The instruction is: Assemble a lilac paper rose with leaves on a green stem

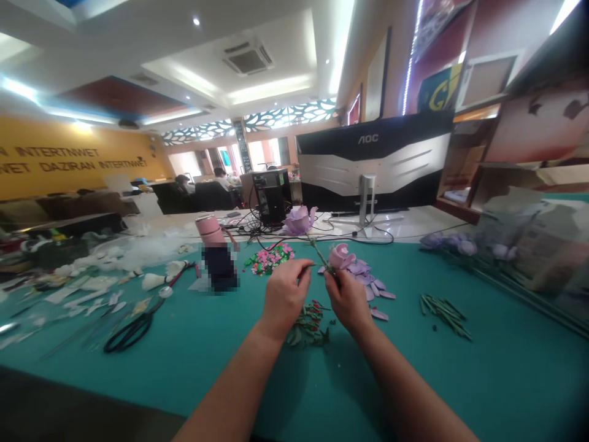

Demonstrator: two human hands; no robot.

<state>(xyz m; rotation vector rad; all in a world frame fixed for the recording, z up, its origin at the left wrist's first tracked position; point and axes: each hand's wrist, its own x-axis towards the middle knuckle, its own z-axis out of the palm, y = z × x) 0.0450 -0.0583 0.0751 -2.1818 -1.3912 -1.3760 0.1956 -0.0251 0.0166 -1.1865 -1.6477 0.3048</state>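
Quick notes from my end. My left hand (284,298) and right hand (347,299) are up together over the near middle of the teal table mat (506,380), 2 hands, close, almost touching. Left fingers (304,268) are clenched in a pinch at the artificial flower stem (318,252); the exact contact is too small to tell. Right fingers (332,277) are grasping the same stem just below the pink bud (341,256). The stem tilts up and far-left to a lilac bloom (299,221), which sits above the mat's far edge. Can't tell if the bud and bloom are joined.

Loose lilac petals (367,279) lie just right of my right hand. A red-and-green berry sprig (309,325) lies right under my hands. Green leaf stems (444,316) are off to the right, and a pink floral cluster (269,258) is far-left of my hands. Further left stands a pink bottle (208,227), partly blurred. Black-handled scissors (129,331) lie near-left. An AOC monitor (372,162) stands beyond the mat.
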